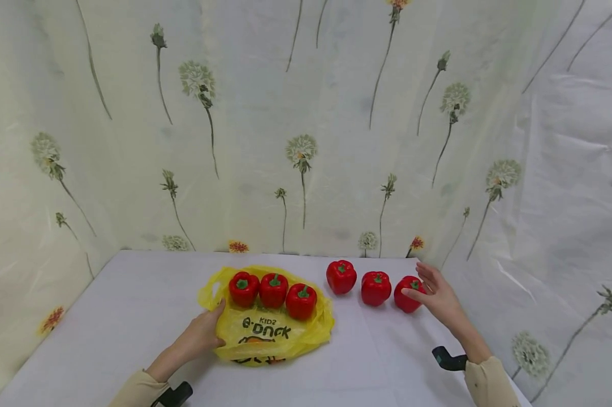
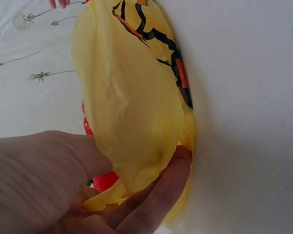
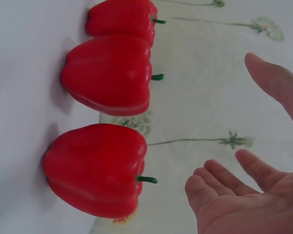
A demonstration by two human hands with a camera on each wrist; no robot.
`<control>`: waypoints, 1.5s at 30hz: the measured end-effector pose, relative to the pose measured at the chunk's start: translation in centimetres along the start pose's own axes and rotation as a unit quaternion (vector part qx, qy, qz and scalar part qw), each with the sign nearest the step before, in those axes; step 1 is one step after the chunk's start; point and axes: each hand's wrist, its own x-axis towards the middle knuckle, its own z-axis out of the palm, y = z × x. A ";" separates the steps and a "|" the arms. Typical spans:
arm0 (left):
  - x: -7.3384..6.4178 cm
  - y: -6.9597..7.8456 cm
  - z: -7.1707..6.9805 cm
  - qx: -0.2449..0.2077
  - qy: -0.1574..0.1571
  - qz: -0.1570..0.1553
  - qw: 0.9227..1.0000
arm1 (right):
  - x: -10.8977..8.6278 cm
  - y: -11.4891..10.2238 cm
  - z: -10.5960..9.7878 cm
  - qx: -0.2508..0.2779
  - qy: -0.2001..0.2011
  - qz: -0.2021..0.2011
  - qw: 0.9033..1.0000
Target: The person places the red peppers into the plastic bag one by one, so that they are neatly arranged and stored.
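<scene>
Our left grip pinches yellow bag at bag's 8 o'clock; right grip wide, end pepper at its 9 o'clock. Best we wrap body, spare stem.

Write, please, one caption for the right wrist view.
An open right hand near three red peppers, standing in a row on a white table.

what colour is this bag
The bag is yellow with dark and orange print, best in the head view.

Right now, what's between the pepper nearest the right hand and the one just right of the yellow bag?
Another red pepper stands there on the white tabletop, as the head view shows.
</scene>
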 end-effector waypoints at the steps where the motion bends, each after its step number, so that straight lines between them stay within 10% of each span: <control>1: 0.0 0.0 0.0 0.001 0.000 0.000 1.000 | 0.0 0.1 0.0 0.001 0.002 0.003 1.000; 17: 0.1 0.1 -0.1 0.002 -0.004 -0.003 1.000 | 0.7 3.4 -0.2 -0.002 0.033 0.041 0.999; 31: 0.0 0.2 -0.1 0.000 0.000 0.003 1.000 | 5.5 13.9 1.6 0.015 0.054 0.055 0.997; 45: -0.1 0.1 0.1 -0.011 0.004 0.000 1.000 | 2.5 7.7 3.0 0.019 0.015 0.134 0.991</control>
